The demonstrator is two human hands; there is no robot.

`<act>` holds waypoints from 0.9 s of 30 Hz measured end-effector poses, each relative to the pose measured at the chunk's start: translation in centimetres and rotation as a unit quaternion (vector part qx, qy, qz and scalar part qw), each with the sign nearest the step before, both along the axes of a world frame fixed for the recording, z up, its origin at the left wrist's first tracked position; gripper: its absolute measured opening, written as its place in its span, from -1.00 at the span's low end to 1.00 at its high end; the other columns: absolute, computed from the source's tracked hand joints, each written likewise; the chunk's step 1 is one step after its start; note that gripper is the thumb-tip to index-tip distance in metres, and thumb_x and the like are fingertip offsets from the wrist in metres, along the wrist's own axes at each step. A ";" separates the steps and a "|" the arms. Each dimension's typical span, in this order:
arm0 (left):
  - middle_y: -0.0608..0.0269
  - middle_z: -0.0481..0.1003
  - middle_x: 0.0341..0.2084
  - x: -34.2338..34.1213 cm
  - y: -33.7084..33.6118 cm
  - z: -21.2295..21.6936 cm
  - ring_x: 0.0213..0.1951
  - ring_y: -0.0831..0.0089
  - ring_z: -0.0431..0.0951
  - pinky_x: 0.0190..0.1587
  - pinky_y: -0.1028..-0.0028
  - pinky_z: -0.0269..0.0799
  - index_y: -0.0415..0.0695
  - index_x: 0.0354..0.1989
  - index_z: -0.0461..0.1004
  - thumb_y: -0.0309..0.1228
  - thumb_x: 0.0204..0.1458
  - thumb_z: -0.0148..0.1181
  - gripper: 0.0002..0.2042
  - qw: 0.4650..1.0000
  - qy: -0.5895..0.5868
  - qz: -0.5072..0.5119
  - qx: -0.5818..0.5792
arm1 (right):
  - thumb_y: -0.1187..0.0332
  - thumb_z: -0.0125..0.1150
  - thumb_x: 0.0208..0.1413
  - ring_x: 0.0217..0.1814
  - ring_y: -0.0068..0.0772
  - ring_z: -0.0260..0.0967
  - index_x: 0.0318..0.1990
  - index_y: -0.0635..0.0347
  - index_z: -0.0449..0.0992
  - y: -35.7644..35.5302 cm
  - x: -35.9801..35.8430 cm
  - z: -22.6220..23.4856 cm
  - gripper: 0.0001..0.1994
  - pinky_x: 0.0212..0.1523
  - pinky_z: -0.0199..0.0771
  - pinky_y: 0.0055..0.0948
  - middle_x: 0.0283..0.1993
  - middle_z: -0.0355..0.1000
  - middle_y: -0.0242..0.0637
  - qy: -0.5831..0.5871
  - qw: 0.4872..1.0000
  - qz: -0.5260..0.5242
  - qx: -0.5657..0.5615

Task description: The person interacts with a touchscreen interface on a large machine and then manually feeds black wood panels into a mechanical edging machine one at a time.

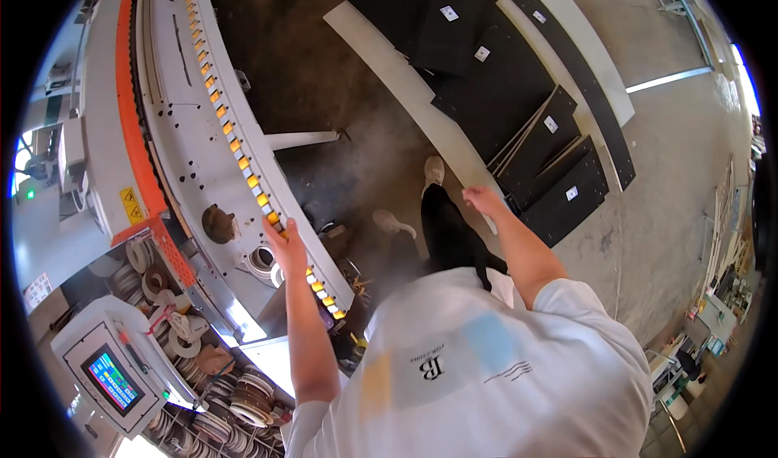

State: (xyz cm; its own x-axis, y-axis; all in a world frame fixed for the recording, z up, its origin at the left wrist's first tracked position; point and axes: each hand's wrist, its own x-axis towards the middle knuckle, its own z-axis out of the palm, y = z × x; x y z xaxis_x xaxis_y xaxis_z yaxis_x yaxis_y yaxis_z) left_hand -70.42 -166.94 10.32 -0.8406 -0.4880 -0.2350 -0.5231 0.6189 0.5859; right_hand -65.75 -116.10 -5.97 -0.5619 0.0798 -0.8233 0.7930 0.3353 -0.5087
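Head view: my left hand (288, 250) rested partly open on the row of yellow rollers (228, 128), thumb apart from the fingers, gripping nothing that I could see. The rollers ran along the edge of the machine's pale surface (173, 73), to my left. My right hand (484, 200) was curled near the stacked black panels (504, 77); I couldn't tell how tightly it was closed or whether it held anything. A lit screen (114, 379) stood at lower left, beside rolls of banding (253, 401).
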 end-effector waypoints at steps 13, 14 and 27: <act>-0.21 0.41 0.17 -4.4 3.5 1.2 0.17 -0.14 0.44 0.19 0.08 0.34 -0.21 0.39 0.13 -0.14 0.24 0.21 -0.34 0.975 -0.081 0.060 -0.195 | -0.12 0.43 0.06 -0.46 -0.32 0.53 -0.44 0.21 0.52 6.2 -22.4 -22.3 -0.50 -0.41 0.56 -0.36 -0.45 0.56 -0.25 -0.034 0.969 -0.119 0.212; -0.20 0.41 0.17 -4.2 3.5 1.2 0.17 -0.13 0.44 0.19 0.09 0.34 -0.21 0.39 0.13 -0.14 0.23 0.21 -0.34 0.973 -0.086 0.075 -0.199 | -0.12 0.46 0.04 -0.47 -0.34 0.53 -0.43 0.23 0.52 5.7 -22.3 -22.1 -0.49 -0.42 0.57 -0.39 -0.44 0.57 -0.25 -0.021 0.965 -0.151 0.214; -0.25 0.39 0.19 -4.8 4.3 1.9 0.21 -0.18 0.42 0.24 0.06 0.33 -0.25 0.41 0.09 -0.13 0.23 0.18 -0.31 0.969 -0.099 0.107 -0.200 | 0.00 0.58 -0.03 -0.11 -0.30 0.57 -0.13 0.12 0.55 -0.5 -12.1 -19.4 -0.52 -0.14 0.59 -0.12 -0.11 0.61 -0.27 -0.167 0.934 -0.313 0.025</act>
State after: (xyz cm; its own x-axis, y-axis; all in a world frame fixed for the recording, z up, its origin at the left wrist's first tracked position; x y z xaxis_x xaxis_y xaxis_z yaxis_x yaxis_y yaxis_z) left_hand -75.22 -162.65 12.19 -0.6677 -0.7317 -0.1371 -0.7424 0.6407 0.1958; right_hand -77.83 -116.61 -25.34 -0.1033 0.3504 -0.9309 0.9535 -0.2313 -0.1929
